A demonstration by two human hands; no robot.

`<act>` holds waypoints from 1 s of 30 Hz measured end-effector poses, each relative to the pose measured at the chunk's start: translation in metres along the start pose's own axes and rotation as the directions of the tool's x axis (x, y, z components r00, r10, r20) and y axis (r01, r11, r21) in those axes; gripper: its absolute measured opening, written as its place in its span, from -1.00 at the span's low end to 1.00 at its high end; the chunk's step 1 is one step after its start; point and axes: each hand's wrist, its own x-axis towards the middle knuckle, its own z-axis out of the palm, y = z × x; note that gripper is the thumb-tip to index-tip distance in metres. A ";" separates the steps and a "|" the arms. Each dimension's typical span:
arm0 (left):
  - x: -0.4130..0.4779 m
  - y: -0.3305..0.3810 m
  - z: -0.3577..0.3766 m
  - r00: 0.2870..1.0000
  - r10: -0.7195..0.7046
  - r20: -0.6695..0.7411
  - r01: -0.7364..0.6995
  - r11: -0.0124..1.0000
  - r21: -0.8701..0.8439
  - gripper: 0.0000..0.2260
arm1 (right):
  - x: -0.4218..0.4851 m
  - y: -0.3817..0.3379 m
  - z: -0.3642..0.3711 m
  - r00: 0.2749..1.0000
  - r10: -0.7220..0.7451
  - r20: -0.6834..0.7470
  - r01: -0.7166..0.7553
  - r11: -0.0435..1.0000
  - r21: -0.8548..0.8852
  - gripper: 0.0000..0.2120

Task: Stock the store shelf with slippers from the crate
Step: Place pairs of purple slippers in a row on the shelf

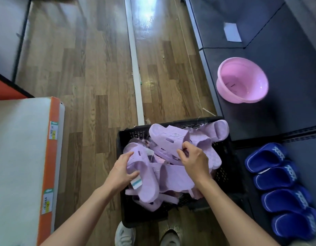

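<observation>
A: Wood-plank floor [86, 68], dark store shelf [278, 112] on R w/ blue moulded slides [278, 176]. Hands?
B: Both over black mesh plastic crate [224, 174]: L hand [120, 170] grips one lilac moulded slipper [144, 174], R hand [195, 161] pinches second lilac slipper [168, 137].

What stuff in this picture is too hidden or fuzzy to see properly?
Head view:
- Crate bottom: buried under the purple slippers, so they can't be counted.
- Price labels on the orange shelf edge: print too small to read.
- Blue slippers: the row blurs and runs off the right edge.
- Shoes: cut off by the bottom edge.
</observation>
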 end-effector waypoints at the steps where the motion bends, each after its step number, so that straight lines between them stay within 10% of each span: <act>1: -0.002 0.009 0.000 1.000 0.018 -0.019 -0.019 1.000 -0.008 -0.42 | -0.005 0.001 -0.003 1.000 -0.007 -0.009 0.007 1.000 0.008 -0.73; 9: -0.038 0.072 -0.010 0.948 0.058 -0.313 -0.117 0.978 -0.170 -0.57 | -0.053 -0.015 0.007 0.986 -0.147 -0.076 0.147 0.989 -0.001 -0.80; 19: -0.051 0.077 -0.020 0.991 0.119 -0.066 -0.108 0.982 0.154 -0.41 | -0.084 -0.022 0.000 0.969 -0.208 -0.132 0.206 0.978 -0.025 -0.81; 23: -0.046 0.092 -0.020 1.000 0.012 -0.025 -0.013 1.000 -0.010 -0.75 | -0.098 -0.029 -0.012 0.958 -0.262 -0.118 0.265 0.964 0.009 -0.84; 30: -0.049 0.079 -0.022 0.999 0.011 -0.036 -0.008 0.997 0.073 -0.77 | -0.104 -0.017 -0.022 0.963 -0.186 0.193 0.155 0.974 0.166 -0.89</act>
